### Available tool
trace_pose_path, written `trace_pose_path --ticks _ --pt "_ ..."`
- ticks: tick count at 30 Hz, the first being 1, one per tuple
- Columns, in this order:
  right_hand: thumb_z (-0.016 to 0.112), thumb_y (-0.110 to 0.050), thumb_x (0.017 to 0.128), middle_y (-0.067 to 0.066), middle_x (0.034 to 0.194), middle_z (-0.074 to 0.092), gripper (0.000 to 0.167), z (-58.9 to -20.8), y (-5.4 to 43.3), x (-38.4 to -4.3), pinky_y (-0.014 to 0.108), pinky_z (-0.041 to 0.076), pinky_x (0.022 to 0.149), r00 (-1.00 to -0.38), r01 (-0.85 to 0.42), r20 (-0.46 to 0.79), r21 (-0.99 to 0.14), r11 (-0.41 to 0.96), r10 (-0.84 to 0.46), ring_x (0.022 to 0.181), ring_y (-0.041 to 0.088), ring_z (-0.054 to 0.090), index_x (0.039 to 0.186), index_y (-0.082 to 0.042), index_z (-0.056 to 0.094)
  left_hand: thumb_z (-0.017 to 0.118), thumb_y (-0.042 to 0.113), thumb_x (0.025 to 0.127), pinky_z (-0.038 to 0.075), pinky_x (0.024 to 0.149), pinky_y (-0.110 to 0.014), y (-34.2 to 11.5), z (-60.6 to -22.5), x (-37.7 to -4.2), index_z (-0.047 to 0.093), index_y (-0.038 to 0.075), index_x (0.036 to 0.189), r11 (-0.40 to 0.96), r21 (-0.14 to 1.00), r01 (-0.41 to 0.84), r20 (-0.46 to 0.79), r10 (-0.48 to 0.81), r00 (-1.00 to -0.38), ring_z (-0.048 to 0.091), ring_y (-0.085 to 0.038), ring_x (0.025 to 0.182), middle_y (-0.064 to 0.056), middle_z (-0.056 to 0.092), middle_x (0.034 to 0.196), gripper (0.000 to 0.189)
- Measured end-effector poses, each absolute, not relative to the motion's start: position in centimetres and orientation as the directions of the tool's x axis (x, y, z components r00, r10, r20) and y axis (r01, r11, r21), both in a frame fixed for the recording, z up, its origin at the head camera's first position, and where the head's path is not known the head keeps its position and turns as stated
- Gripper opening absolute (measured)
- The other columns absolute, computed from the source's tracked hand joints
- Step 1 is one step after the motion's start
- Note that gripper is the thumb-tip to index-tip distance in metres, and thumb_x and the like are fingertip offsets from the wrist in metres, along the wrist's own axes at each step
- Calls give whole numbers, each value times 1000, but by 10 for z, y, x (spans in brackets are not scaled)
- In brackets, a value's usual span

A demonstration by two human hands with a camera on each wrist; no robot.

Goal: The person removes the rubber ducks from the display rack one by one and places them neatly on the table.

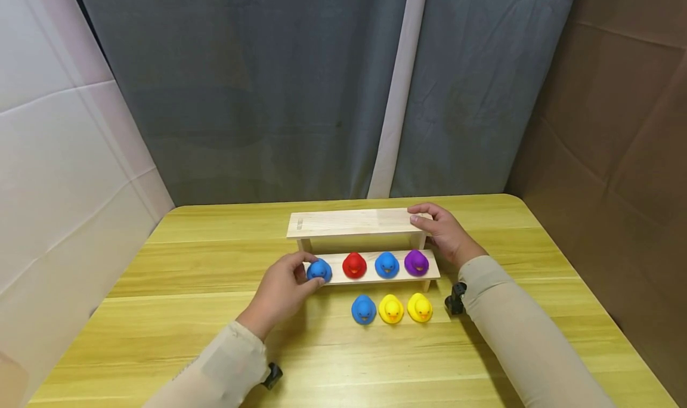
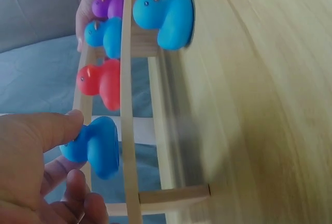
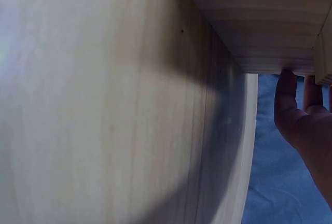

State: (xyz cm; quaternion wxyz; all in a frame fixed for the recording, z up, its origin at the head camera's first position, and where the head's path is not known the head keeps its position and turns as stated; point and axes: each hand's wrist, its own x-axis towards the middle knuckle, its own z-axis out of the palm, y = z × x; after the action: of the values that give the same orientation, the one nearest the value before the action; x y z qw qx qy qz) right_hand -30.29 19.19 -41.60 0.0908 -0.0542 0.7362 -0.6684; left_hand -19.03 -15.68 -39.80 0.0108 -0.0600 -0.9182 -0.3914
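Observation:
My left hand (image 1: 284, 286) pinches a blue rubber duck (image 1: 319, 270) between thumb and fingers at the left end of the lower step of a wooden two-step rack (image 1: 354, 222). In the left wrist view this duck (image 2: 101, 149) sits close over the board, thumb at its head. Along the same step stand a red duck (image 1: 354, 266), a second blue duck (image 1: 387, 265) and a purple duck (image 1: 416, 263). At the right end of the upper step, my right hand (image 1: 445, 232) grips the board. Part of that hand (image 3: 306, 120) shows in the right wrist view.
On the table (image 1: 188, 289) in front of the rack, a blue duck (image 1: 364, 309) and two yellow ducks, one in the middle (image 1: 391, 309) and one at the right (image 1: 420, 308), stand in a row. A grey curtain (image 1: 257, 98) hangs behind the table.

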Motion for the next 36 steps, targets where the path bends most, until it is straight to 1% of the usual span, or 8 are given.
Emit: trace_pose_path --ticks 11,17,19,24,26,32,36 --pt "64 -28 106 14 164 36 42 -415 193 -303 66 26 124 -978 49 -69 -994 101 -196 147 43 41 140 -5 56 85 15 90 42 72 -34 -149 -394 -177 73 14 116 647 748 149 77 139 -987 49 -20 82 -5 52 86 29" --pt "64 -28 106 13 165 36 42 -415 192 -302 66 26 124 -978 52 -72 -993 105 -193 148 43 40 141 -5 56 85 13 89 41 72 -32 -146 -393 -169 74 16 114 615 773 156 72 159 -985 49 -18 80 -7 53 83 28" --pt "64 -29 106 13 165 36 42 -415 192 -302 66 26 124 -978 53 -74 -993 109 -193 149 43 39 141 -5 56 85 12 89 41 71 -31 -145 -393 -166 74 16 113 605 780 161 74 166 -983 49 -20 81 -7 53 84 27" --pt "64 -29 106 13 165 36 44 -415 192 -302 66 26 124 -979 54 -74 -992 111 -192 148 43 40 142 -5 56 85 10 88 42 71 -29 -143 -395 -161 74 16 111 597 784 170 82 171 -982 51 -20 82 -4 54 86 26" --pt "64 -29 106 13 165 36 44 -414 192 -302 66 26 124 -979 52 -73 -993 110 -192 148 43 40 142 -5 56 85 9 88 43 72 -29 -142 -397 -160 74 16 111 597 785 168 81 171 -982 51 -19 83 -2 54 87 26" --pt "64 -29 106 13 164 37 42 -416 192 -303 65 26 124 -979 59 -78 -992 109 -186 148 42 40 140 -7 57 85 9 87 45 77 -31 -140 -401 -156 75 17 109 591 790 161 67 178 -982 52 -19 87 -1 58 91 26" --pt "63 -30 107 13 164 37 42 -416 192 -302 65 27 124 -979 64 -84 -992 112 -186 148 42 40 141 -7 56 84 10 88 44 78 -31 -139 -404 -154 75 17 108 591 789 164 63 188 -980 51 -19 87 1 58 91 24"
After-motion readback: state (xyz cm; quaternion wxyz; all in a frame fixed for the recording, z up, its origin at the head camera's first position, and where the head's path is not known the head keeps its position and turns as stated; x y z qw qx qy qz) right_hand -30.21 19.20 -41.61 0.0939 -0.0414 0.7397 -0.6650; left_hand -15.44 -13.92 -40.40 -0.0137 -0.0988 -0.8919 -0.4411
